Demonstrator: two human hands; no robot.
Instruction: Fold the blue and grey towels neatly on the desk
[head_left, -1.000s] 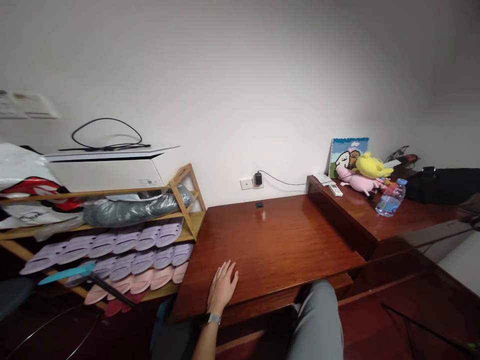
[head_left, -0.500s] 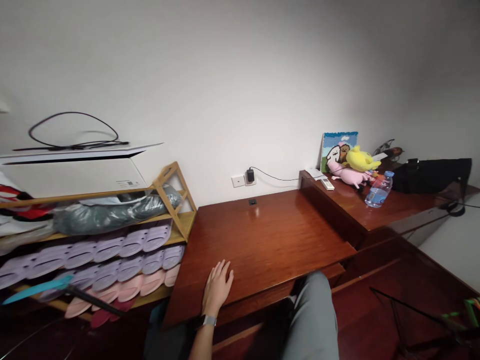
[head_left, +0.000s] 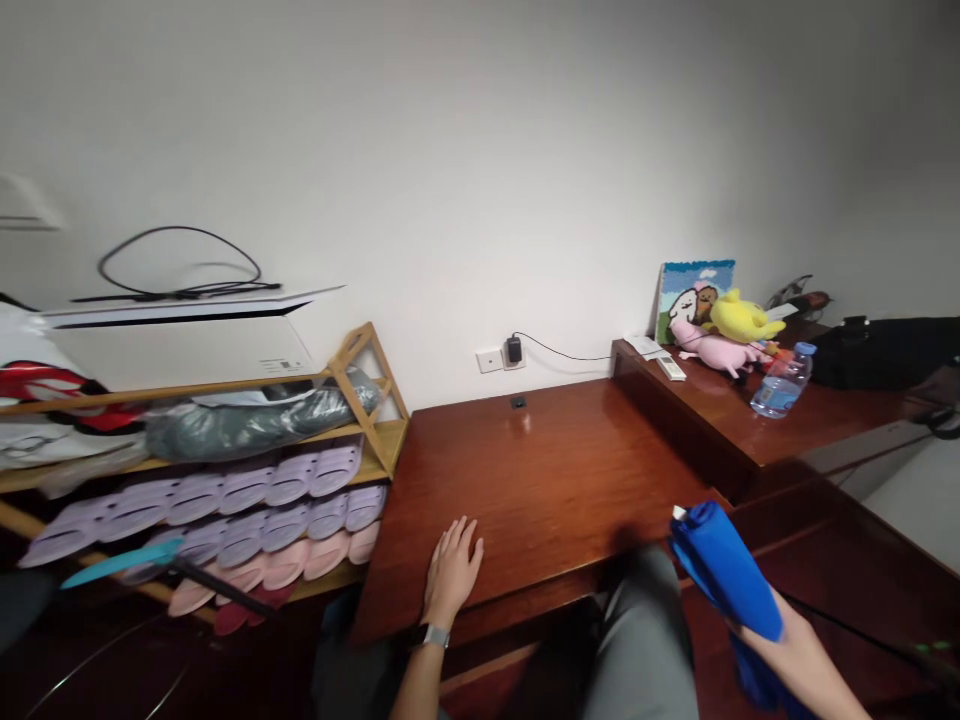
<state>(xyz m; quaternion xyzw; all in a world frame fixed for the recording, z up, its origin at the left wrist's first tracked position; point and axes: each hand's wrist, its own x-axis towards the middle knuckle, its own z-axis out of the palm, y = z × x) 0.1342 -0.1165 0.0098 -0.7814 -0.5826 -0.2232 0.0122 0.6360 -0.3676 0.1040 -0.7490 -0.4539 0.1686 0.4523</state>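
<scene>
My left hand (head_left: 454, 572) lies palm down near the front left part of the reddish-brown wooden desk (head_left: 540, 470), its fingers stretched out and holding nothing. A watch sits on that wrist. At the lower right, my right hand (head_left: 776, 650) grips a folded bundle of bright blue cloth (head_left: 724, 565), with a small white tag at its upper end. Cloth also hangs down below the hand, and most of the fingers are hidden behind it. The bundle is raised off the desk, to the right of my grey-trousered knee (head_left: 645, 640).
On the left, a wooden rack (head_left: 375, 400) bears rows of purple and pink slippers (head_left: 289, 485) and a white box (head_left: 187, 350). A higher cabinet at right holds a water bottle (head_left: 784, 382), plush toys (head_left: 742, 318), a remote (head_left: 670, 369) and a black bag (head_left: 885, 350). A charger (head_left: 514, 348) is plugged into the wall.
My right hand has come into view at the lower right, carrying the blue cloth. My left hand stays flat on the desk. The view has swung slightly left.
</scene>
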